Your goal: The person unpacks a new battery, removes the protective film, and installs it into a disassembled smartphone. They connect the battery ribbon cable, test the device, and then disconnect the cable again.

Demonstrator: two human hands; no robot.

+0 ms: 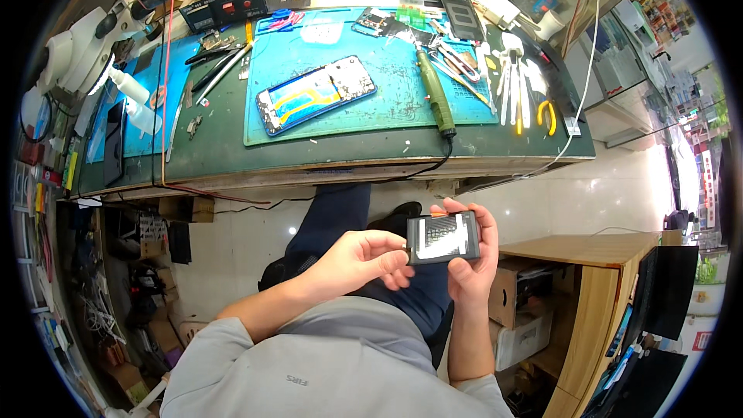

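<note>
Free room lies between the worktop (348,156) edge and the hands, above the floor and lap. On the worktop, an opened phone (316,94) occupies the mat's centre; a green rotary tool (435,93) and scattered tweezers (507,81) obstruct its right side.

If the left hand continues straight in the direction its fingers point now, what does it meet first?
The left hand points toward the person's right, and its fingertips are already at the edge of the small dark device held in the right hand. So it would probably meet that device first, though depth is unclear.
</note>
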